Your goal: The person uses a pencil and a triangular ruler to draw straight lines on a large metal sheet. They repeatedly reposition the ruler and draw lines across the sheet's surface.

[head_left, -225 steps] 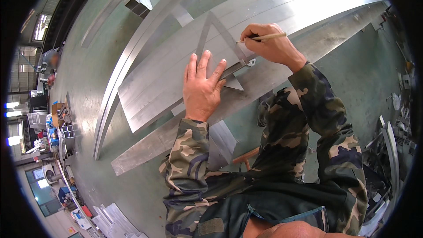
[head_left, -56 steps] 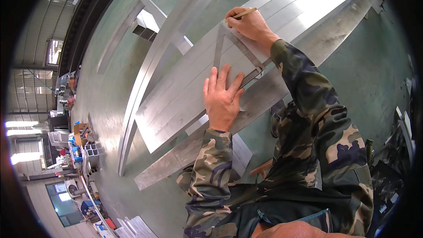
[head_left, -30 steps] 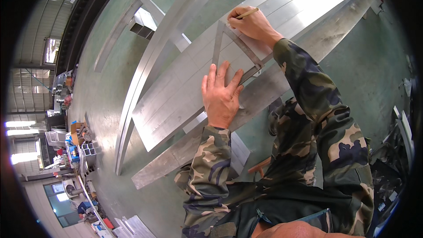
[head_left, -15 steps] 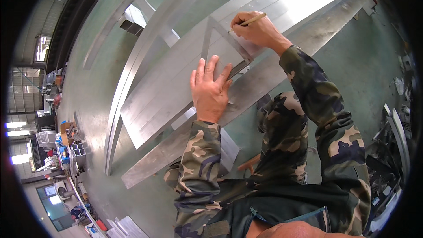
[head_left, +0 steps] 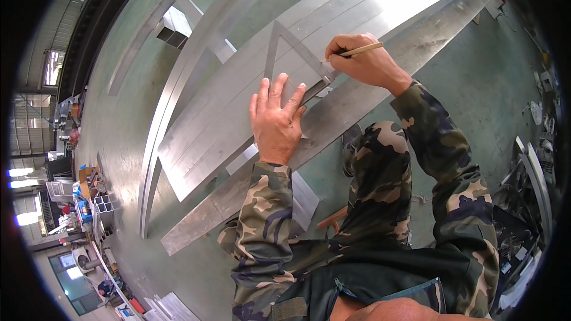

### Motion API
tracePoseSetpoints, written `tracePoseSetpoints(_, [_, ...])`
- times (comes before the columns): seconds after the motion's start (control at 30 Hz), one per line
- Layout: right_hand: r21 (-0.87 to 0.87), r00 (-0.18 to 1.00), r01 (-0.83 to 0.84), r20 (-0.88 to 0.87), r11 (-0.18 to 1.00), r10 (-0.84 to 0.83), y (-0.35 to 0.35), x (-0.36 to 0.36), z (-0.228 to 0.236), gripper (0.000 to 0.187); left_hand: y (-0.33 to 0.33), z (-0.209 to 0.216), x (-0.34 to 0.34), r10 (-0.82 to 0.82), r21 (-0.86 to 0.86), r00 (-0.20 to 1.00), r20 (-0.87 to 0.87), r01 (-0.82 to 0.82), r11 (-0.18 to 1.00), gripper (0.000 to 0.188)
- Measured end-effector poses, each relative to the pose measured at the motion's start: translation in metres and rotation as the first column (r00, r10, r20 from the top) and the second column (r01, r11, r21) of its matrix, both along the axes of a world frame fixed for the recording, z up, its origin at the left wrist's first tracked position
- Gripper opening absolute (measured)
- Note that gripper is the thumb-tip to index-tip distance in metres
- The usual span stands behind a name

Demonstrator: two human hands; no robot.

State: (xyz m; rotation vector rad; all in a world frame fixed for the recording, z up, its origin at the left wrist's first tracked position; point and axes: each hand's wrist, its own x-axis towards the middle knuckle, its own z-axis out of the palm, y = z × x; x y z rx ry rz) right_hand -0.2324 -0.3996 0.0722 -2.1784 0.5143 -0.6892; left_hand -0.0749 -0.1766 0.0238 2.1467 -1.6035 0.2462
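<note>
A metal triangle square [head_left: 295, 46] lies on a wide, grooved silver metal panel [head_left: 208, 137]. My left hand [head_left: 276, 119] rests on the square's near left part with its fingers spread, covering that corner. In my right hand [head_left: 369, 62] is a pale wooden pencil [head_left: 363, 50], pinched by the fingers and tilted. Its tip is at the square's right-hand edge, close to the right corner, low against the panel. Whether the tip touches the metal, and any line beneath it, is too small to tell.
Under the panel's near side runs a long grey metal beam [head_left: 220, 211]. Another long metal bar [head_left: 172, 104] stands at the panel's far left, with a rectangular tube [head_left: 174, 27] beyond. Metal parts [head_left: 538, 184] and a black fan-like item [head_left: 511, 246] lie at the right.
My right hand has moved right and nearer to me, carrying the pencil tip down along the square's edge toward its right corner. My left hand stays on the square.
</note>
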Motion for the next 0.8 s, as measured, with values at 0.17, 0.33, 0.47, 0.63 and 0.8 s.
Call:
tracePoseSetpoints(0.17, [0.026,0.995,-0.051,-0.086,0.998,0.053,0.003,-0.019,0.007,0.018,-0.001,0.000,-0.001,0.000,-0.003,1.000,0.000,0.000,1.000,0.049])
tracePoseSetpoints(0.33, [0.081,0.998,-0.003,-0.054,0.997,0.007,0.019,-0.055,0.013,0.014,-0.002,0.000,-0.001,-0.003,-0.010,1.000,0.004,0.003,1.000,0.048])
tracePoseSetpoints(0.47, [0.206,0.974,0.147,0.138,0.967,-0.177,0.032,-0.109,-0.016,0.013,-0.003,0.000,-0.004,-0.004,-0.012,1.000,-0.011,0.004,1.000,0.046])
tracePoseSetpoints(0.63, [0.404,0.824,0.418,0.208,0.814,-0.526,0.068,-0.183,-0.097,0.022,0.002,-0.005,0.002,0.008,-0.016,1.000,0.001,-0.008,1.000,0.046])
tracePoseSetpoints(0.8, [0.567,0.811,0.524,-0.107,0.635,-0.574,0.146,-0.279,-0.243,0.034,-0.005,-0.012,0.007,-0.021,-0.028,1.000,-0.003,0.021,0.999,0.046])
